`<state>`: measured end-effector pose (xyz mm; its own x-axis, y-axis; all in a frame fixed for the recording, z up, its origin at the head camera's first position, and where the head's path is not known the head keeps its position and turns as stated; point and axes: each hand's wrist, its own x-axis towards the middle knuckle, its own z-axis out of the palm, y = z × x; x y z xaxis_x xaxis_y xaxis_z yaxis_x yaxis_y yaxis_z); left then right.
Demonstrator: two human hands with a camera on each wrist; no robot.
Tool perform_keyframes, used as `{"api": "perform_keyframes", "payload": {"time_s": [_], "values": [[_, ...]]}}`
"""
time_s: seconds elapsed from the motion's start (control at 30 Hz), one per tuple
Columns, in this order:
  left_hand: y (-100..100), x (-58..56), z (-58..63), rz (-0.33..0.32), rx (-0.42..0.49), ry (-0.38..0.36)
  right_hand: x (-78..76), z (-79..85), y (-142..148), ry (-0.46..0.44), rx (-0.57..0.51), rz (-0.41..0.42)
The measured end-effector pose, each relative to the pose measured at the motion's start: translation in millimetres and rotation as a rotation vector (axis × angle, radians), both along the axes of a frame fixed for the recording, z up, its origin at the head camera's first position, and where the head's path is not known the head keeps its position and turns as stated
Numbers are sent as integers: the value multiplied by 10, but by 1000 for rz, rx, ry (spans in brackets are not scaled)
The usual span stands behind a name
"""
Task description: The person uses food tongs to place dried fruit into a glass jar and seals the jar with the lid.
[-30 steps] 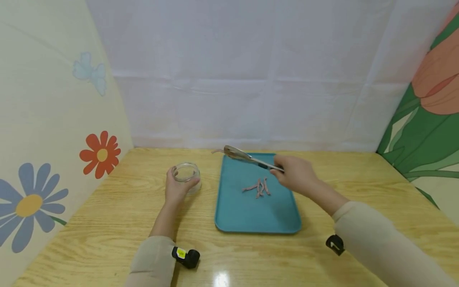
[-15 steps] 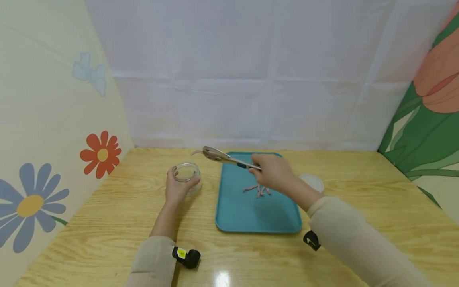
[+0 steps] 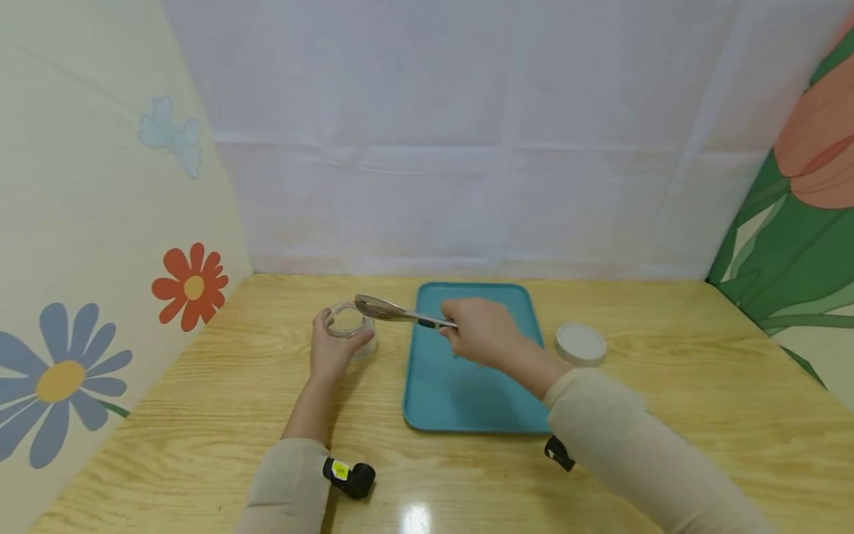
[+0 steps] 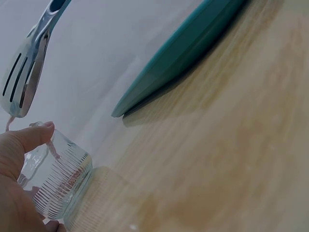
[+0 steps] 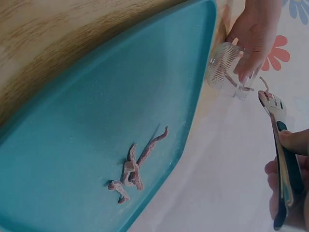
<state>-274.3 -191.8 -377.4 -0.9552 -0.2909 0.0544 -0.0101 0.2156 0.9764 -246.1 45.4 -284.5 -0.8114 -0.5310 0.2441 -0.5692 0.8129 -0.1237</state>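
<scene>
My left hand [image 3: 331, 352] grips a clear ribbed glass jar [image 4: 63, 176], fingers and thumb round its side near the open rim. Reddish strips show through the jar's glass in both wrist views. In my right hand [image 3: 483, 331] is a pair of metal tongs [image 3: 390, 309] with slotted heads, squeezed together. A thin pinkish strip [image 5: 264, 84] sticks out of the tongs' tip, close over the jar's mouth. Several twisted, pinkish-brown dried strips [image 5: 137, 166] lie on the blue tray [image 3: 440, 400]; my right hand mostly hides them in the head view.
Right of the tray, a round white lid [image 3: 580, 343] lies on the wooden table [image 3: 227, 415]. A white cloth [image 3: 427, 148] stands behind the table, with flower-printed panels [image 3: 73, 222] at the sides.
My right hand has moved left and slightly down, bringing the tongs and strip from above the tray to the jar's rim. The white lid has come into view. The left hand stays put.
</scene>
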Motion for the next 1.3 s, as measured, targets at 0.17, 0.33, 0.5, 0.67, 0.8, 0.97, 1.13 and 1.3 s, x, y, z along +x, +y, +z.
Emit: {"api": "perform_keyframes", "payload": {"time_s": [0.17, 0.33, 0.5, 0.67, 0.8, 0.97, 1.13, 1.3], "values": [[-1, 1, 7, -3, 5, 13, -12, -25, -48, 37, 20, -1], [0, 14, 22, -18, 20, 10, -28, -43, -101, 47, 28, -7], [2, 25, 25, -28, 29, 1, -32, -53, -151, 39, 50, -12], [3, 23, 25, -26, 17, 2, -36, -66, -178, 33, 55, -26], [3, 17, 25, -21, 5, 1, -41, -80, -193, 28, 52, -37], [1, 12, 16, -16, 2, -3, -35, -96, -206, 25, 35, -38], [0, 3, 8, -14, -11, 1, -23, -117, -213, 48, 7, -28], [-1, -1, 11, -12, -28, 5, -23, -128, -219, 58, -6, -42]]}}
